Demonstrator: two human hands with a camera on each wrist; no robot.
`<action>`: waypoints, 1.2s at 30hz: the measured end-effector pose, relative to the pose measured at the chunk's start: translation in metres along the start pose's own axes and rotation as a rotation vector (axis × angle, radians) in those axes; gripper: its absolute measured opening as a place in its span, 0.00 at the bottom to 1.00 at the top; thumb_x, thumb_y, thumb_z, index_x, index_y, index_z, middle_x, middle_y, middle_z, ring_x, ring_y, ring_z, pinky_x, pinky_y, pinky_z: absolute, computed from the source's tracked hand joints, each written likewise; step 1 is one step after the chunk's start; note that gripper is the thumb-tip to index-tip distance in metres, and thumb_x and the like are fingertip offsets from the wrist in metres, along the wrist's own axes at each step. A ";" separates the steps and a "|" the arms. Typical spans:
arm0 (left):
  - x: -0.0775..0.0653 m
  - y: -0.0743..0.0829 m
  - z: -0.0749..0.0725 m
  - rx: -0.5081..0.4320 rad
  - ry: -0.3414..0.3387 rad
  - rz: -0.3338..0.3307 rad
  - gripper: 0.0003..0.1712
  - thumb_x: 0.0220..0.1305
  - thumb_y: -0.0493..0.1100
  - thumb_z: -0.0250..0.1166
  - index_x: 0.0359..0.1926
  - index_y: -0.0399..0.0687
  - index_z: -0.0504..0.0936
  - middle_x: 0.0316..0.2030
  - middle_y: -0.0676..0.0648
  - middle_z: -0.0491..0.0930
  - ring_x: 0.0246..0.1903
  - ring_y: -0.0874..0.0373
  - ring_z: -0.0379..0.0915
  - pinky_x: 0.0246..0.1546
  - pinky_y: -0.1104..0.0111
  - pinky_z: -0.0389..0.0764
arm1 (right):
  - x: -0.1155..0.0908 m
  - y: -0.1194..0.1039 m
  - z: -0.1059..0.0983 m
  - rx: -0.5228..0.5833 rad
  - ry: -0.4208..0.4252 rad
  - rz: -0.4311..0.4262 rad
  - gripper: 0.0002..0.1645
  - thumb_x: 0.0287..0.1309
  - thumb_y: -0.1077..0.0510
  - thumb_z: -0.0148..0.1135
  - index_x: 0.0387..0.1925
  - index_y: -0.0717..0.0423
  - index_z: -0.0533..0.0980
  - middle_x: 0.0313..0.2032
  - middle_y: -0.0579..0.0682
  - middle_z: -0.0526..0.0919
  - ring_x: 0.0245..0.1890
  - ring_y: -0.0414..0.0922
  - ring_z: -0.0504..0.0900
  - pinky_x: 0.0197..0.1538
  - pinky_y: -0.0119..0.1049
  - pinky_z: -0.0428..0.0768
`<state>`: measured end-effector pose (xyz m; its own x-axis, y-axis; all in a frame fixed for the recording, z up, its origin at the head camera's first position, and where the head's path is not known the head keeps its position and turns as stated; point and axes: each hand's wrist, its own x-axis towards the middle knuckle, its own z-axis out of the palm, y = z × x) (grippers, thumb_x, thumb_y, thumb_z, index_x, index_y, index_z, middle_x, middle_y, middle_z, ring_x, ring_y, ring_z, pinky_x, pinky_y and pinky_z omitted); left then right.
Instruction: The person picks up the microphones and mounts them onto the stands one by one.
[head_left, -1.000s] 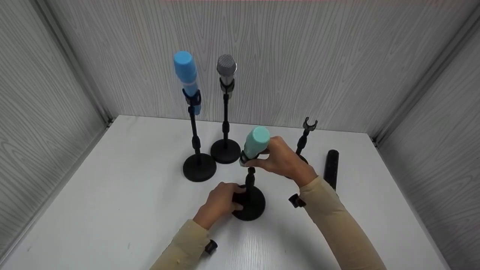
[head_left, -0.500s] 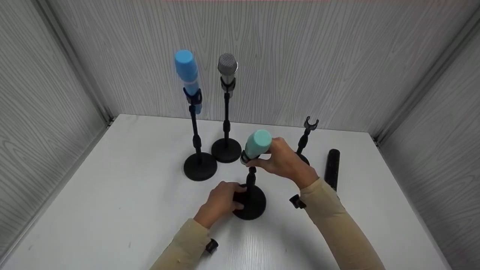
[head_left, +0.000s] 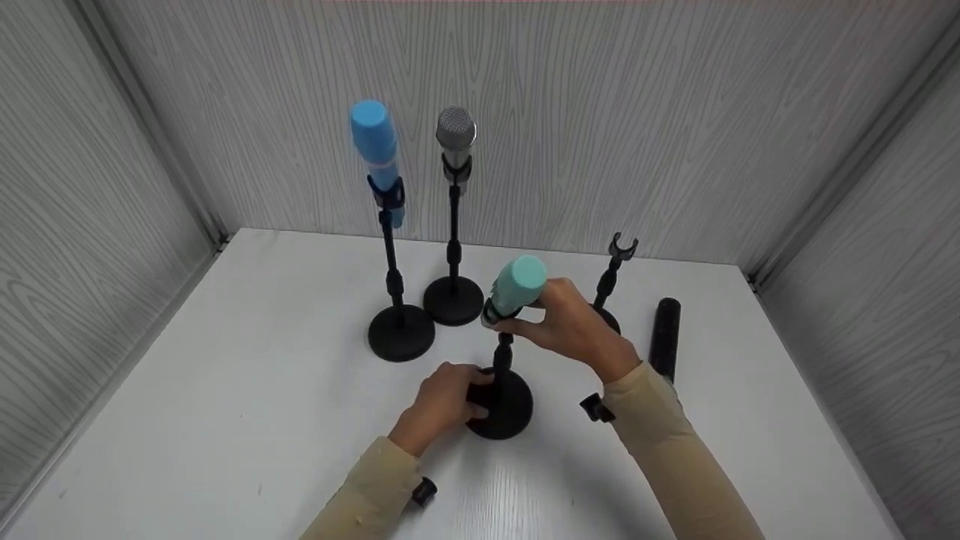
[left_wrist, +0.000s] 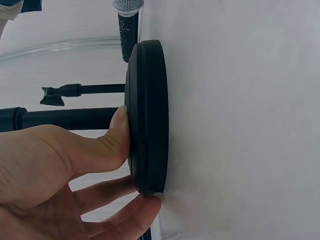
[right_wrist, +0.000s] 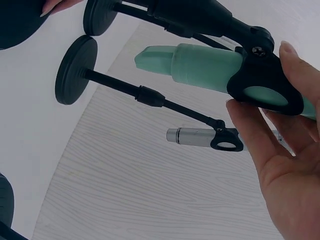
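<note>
A mint-green microphone (head_left: 521, 281) sits in the black clip (right_wrist: 265, 85) of a small desk stand, its barrel slanting. My right hand (head_left: 568, 326) holds the microphone at the clip, with thumb and fingers on opposite sides in the right wrist view. Lower down, my left hand (head_left: 442, 397) grips the left edge of the stand's round black base (head_left: 511, 409). Its thumb (left_wrist: 119, 122) presses the top of the base beside the pole, while the fingers reach its rim. The base stands on the white table (head_left: 262, 390).
Behind and to the left stand a blue microphone (head_left: 373, 139) and a silver microphone (head_left: 455, 129), each on its own stand. A stand with a bare clip (head_left: 622, 246) is partly behind my right hand. Right of it lies a black microphone (head_left: 664, 337). Grey panels (head_left: 570, 120) enclose the table.
The mint-green microphone's head dips slightly, then rises again, with my right hand staying at the clip. My left hand keeps its hold on the base.
</note>
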<state>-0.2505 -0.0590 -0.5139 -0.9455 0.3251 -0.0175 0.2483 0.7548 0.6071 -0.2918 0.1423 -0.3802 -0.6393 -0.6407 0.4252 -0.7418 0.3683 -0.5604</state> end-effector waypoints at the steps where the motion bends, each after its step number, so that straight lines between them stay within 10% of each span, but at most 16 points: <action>1: 0.000 0.001 0.000 -0.002 -0.002 -0.001 0.28 0.56 0.38 0.79 0.59 0.46 0.86 0.60 0.42 0.83 0.61 0.40 0.74 0.63 0.47 0.77 | -0.002 -0.001 -0.001 -0.009 0.003 0.011 0.19 0.58 0.59 0.76 0.51 0.52 0.81 0.46 0.46 0.90 0.51 0.42 0.88 0.57 0.40 0.86; 8: -0.001 0.002 -0.002 0.017 0.008 0.023 0.28 0.55 0.37 0.79 0.59 0.45 0.86 0.59 0.41 0.84 0.59 0.39 0.76 0.61 0.46 0.78 | -0.021 -0.008 -0.012 -0.043 0.063 0.166 0.25 0.62 0.54 0.73 0.59 0.52 0.78 0.49 0.52 0.89 0.49 0.49 0.90 0.48 0.48 0.89; 21: -0.002 0.003 -0.004 0.015 0.001 0.031 0.28 0.55 0.38 0.79 0.59 0.44 0.86 0.59 0.41 0.84 0.58 0.39 0.76 0.61 0.46 0.78 | -0.032 -0.004 0.020 0.006 -0.068 0.312 0.20 0.57 0.58 0.76 0.51 0.59 0.84 0.48 0.55 0.89 0.46 0.53 0.90 0.53 0.45 0.87; 36: -0.002 0.002 -0.004 0.026 -0.002 0.012 0.26 0.57 0.39 0.78 0.58 0.45 0.86 0.56 0.42 0.85 0.57 0.42 0.76 0.60 0.48 0.79 | -0.035 0.004 0.041 0.087 -0.038 0.328 0.13 0.55 0.57 0.77 0.41 0.55 0.85 0.41 0.51 0.90 0.45 0.50 0.90 0.52 0.50 0.88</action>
<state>-0.2492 -0.0602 -0.5098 -0.9419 0.3355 -0.0122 0.2651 0.7655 0.5863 -0.2640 0.1392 -0.4264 -0.8315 -0.5233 0.1863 -0.4772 0.5012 -0.7218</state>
